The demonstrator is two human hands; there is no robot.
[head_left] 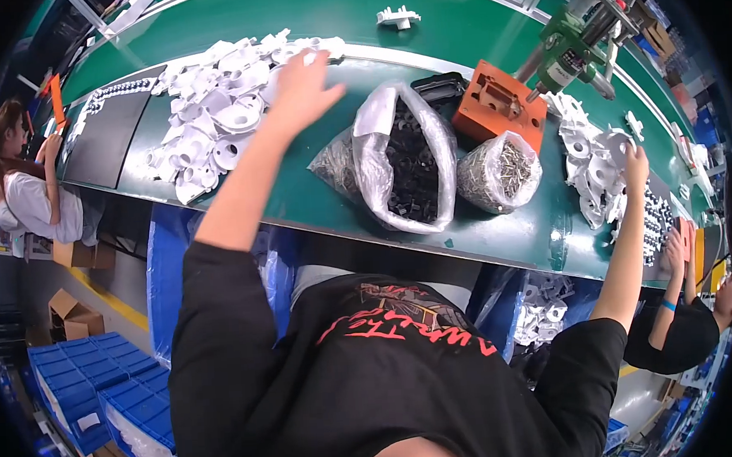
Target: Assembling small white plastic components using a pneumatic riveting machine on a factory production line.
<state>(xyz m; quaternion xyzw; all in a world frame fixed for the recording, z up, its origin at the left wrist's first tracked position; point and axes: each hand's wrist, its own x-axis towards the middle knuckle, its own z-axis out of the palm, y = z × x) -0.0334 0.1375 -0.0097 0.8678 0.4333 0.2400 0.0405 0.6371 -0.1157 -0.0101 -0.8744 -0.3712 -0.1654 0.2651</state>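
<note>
My left hand (303, 91) is at the right end of a heap of white plastic parts (231, 111). Its thumb stands apart from the fingers, whose tips touch the parts at the heap's far edge. My right hand (635, 167) reaches far to the right, its fingers closed on a white plastic part (617, 146) with a rounded face. Below that hand lies a smaller group of white parts (581, 147). Between my arms stand an opened clear bag of small black pieces (416, 164) and a bag of metal screws (508, 171).
An orange fixture block (500, 106) sits under a green press (564, 57). One white part (398, 17) lies beyond the bench's rail. Co-workers sit at the left (37, 188) and right (686, 327). Blue bins (84, 376) stand at the lower left.
</note>
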